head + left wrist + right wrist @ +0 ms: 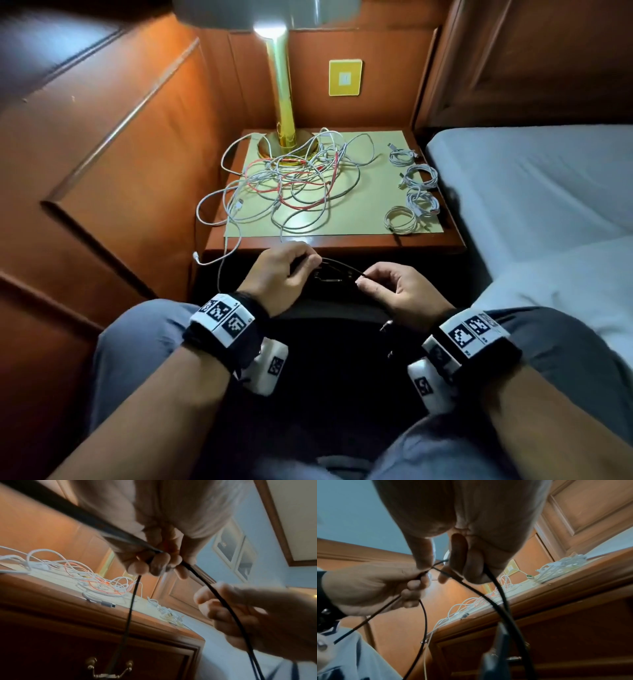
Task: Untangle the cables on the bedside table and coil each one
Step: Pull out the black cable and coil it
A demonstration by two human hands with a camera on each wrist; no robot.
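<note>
It is a dim, wood-panelled bedroom corner lit only by a brass lamp (pixel 283 113), with the bedside table (pixel 342 244) wedged between the panelling and a bed (pixel 534 178) at 3 o'clock.

Nearest, over the person's lap and short of the table's front edge, a black cable (pixel 337 265) runs between both hands. The left hand (pixel 279 274) has its fingers curled round it, thumb and fingertips pinching loops together; the right hand (pixel 399 291) pinches the next stretch between thumb and forefinger, the other fingers loosely curled. From the wrist views, more black cable hangs below the hands. I judge this one is partway coiled. If the pinch slackens, the gathered loops could spring open, and the hanging tail could snag on the drawer pull (pixel 109 669) beneath the table top.

Further out, at 12 o'clock, the tangle of white and red cables (pixel 291 178) sprawls over the table's pale mat (pixel 373 192) and round the lamp base. One white cable (pixel 219 253) dangles over the front left edge; a knee or sleeve brushing it might drag the heap off, and a hard tug could rock the lamp.

At 1 o'clock, four coiled white cables (pixel 412 186) lie in a row along the right side of the table, near enough to the edge to be knocked onto the bed.
</note>
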